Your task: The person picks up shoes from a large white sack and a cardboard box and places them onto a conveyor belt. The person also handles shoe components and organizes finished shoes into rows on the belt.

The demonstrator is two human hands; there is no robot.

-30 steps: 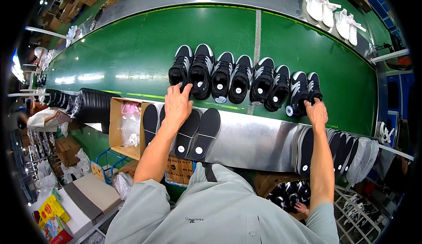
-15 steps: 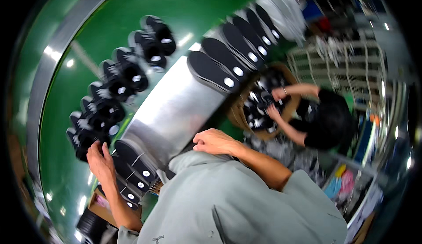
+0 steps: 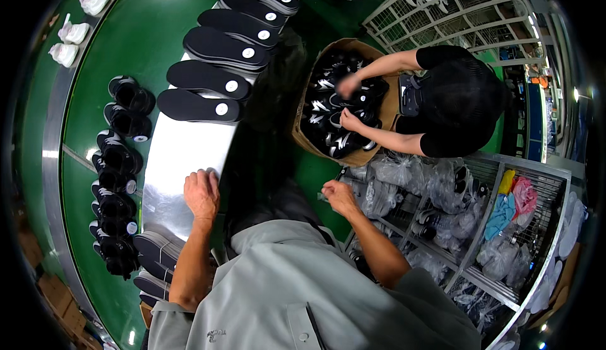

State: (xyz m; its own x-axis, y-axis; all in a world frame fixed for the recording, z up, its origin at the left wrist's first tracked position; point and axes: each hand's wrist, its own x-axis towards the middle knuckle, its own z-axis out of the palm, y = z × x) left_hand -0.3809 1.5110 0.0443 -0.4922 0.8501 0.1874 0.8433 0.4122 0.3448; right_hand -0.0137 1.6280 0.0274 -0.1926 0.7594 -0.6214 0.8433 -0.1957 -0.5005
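Note:
My left hand rests back-up on the bare part of a shiny metal bench, fingers stretched forward and nothing visible in them. Beyond it lies a row of black insole stacks, each with a round white label at the heel end. More insoles bound with thin bands lie beside my left forearm. My right hand hangs free of the bench, its fingers loosely curled in with no object showing. Left of the bench, a row of black shoes stands on a green surface.
A co-worker bends over a cardboard box of black shoes, both hands inside. A wire rack with bagged shoes stands to my right. White shoes sit at far left. A wire cart stands at the back right.
The view has swung round. My left hand has left the black shoes and come over the bare bench. My right hand has moved out from my body to the right.

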